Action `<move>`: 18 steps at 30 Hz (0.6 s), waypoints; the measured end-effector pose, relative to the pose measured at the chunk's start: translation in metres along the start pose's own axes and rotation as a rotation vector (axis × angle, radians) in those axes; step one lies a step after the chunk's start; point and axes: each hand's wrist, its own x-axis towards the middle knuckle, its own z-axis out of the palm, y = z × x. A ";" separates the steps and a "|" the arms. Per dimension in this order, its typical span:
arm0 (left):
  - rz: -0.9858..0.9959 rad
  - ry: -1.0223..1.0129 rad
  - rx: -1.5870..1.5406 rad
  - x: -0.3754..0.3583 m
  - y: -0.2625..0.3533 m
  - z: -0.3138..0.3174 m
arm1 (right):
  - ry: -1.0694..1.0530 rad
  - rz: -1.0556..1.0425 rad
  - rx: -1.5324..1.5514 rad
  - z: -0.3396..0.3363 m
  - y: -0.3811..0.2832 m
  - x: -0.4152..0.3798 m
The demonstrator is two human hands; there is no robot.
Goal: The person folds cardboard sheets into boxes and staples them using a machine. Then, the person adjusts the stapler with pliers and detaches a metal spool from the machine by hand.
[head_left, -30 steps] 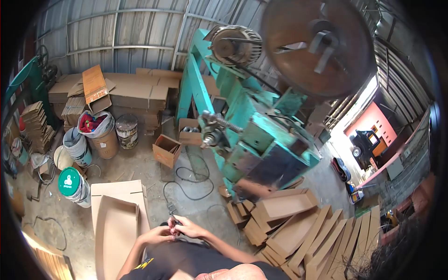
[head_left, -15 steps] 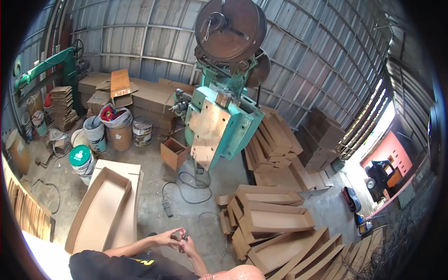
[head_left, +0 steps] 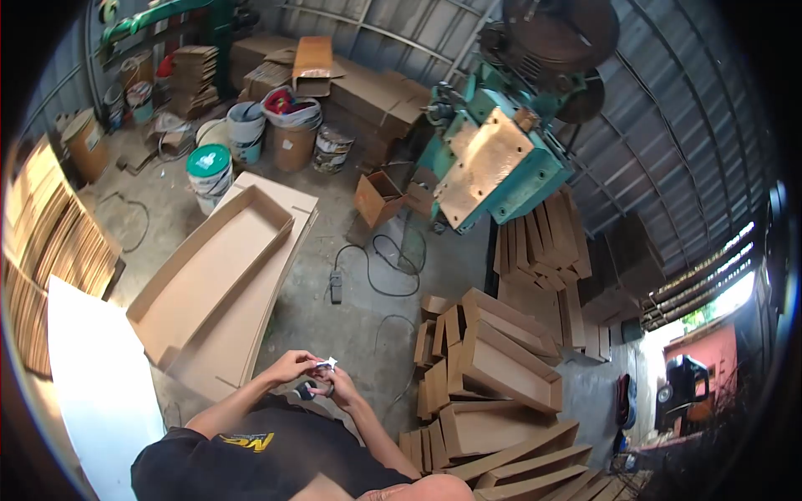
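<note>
Our left hand (head_left: 292,366) pinches a small white item (head_left: 327,364) in front of our shirt (head_left: 267,455); right hand (head_left: 338,391) right at it, can't tell its grip. Cardboard tray (head_left: 213,263) on flat cardboard (head_left: 242,321) left, tray pile (head_left: 510,363) right, green machine (head_left: 489,163) beyond.

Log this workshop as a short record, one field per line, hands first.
Left hand: fingertips at a small pale item
Right hand: close to that item
Item type: too small to tell
Left side: open cardboard tray on flat cardboard
Right side: piled cardboard trays
Ahead: green machine, green-lidded bucket
</note>
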 end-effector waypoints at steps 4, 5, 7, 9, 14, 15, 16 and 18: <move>-0.032 0.084 -0.170 -0.055 -0.046 0.015 | -0.008 0.046 -0.177 0.037 0.043 0.005; -0.027 0.167 -0.234 -0.069 -0.062 0.020 | 0.008 -0.025 -0.112 0.046 0.063 0.006; -0.047 0.168 -0.366 -0.104 -0.089 0.025 | 0.005 -0.056 -0.244 0.056 0.098 0.008; -0.096 0.231 -0.788 -0.154 -0.102 0.033 | 0.020 -0.060 -0.394 0.076 0.128 -0.005; -0.025 0.379 -0.899 -0.265 -0.115 0.050 | -0.081 -0.038 -0.497 0.127 0.189 -0.050; 0.057 0.401 -0.903 -0.291 -0.123 0.058 | -0.116 -0.022 -0.543 0.140 0.208 -0.061; 0.136 0.439 -0.906 -0.320 -0.134 0.067 | -0.175 -0.063 -0.612 0.145 0.234 -0.066; 0.194 0.530 -0.958 -0.365 -0.165 0.081 | -0.235 -0.014 -0.721 0.171 0.265 -0.094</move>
